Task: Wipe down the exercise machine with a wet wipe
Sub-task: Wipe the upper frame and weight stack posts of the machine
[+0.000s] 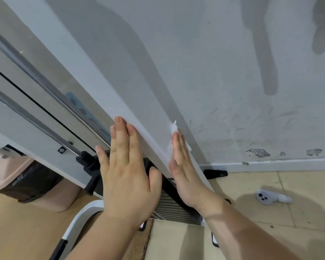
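Observation:
A tall white upright column of the exercise machine (105, 76) runs diagonally from the top left down to the centre. My left hand (128, 171) lies flat with straight fingers against the column's left face. My right hand (184, 166) presses a crumpled white wet wipe (174, 129) flat against the column's right face; only the wipe's upper edge and a bit beside the fingers show. Chrome guide rods (45, 87) and a black cable run alongside the column on the left.
A black ribbed foot plate (171, 205) and white curved base tube (79, 220) sit below the hands. A pink bin with a black bag (26, 181) stands at the left. A small white handheld device (270, 197) lies on the tiled floor at the right, near the scuffed wall.

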A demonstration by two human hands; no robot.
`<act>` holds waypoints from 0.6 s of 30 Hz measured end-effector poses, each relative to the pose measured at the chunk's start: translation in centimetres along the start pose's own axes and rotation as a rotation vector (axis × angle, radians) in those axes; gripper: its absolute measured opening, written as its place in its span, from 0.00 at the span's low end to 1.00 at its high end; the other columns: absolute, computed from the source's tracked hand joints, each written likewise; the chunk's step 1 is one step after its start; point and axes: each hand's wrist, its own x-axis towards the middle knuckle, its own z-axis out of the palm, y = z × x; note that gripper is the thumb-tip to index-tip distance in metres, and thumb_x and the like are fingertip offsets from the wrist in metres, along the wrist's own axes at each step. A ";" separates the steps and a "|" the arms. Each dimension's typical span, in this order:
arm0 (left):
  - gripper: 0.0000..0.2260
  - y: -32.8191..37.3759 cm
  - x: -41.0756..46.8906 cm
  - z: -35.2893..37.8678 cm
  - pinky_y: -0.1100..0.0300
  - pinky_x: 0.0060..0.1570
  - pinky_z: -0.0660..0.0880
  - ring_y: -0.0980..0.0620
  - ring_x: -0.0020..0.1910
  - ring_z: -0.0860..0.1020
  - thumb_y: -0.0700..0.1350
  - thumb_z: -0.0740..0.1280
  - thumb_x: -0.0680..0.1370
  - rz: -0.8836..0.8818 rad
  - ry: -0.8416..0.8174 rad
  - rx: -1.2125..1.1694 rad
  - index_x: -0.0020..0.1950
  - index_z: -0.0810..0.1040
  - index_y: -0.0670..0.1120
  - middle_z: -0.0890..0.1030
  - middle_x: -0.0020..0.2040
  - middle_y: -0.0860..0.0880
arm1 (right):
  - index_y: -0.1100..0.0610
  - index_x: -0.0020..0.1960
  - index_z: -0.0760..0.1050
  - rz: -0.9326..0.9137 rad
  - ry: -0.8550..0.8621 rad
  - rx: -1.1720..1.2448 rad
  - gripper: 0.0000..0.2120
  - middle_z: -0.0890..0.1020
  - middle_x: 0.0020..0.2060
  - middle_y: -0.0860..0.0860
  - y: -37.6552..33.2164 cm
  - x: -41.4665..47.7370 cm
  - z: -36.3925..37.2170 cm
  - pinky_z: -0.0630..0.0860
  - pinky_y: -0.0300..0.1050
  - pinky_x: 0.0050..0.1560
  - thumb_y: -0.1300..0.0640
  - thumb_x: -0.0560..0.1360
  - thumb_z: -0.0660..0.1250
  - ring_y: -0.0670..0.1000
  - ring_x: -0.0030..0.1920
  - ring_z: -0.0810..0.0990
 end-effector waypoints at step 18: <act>0.34 5.3 -5.5 13.8 0.37 0.60 0.14 0.36 0.68 0.16 0.49 0.42 0.80 0.730 -0.630 0.679 0.73 0.22 0.35 0.19 0.71 0.35 | 0.36 0.81 0.37 0.762 0.178 0.376 0.38 0.38 0.81 0.35 21.2 -11.2 0.7 0.37 0.49 0.82 0.23 0.77 0.44 0.36 0.79 0.36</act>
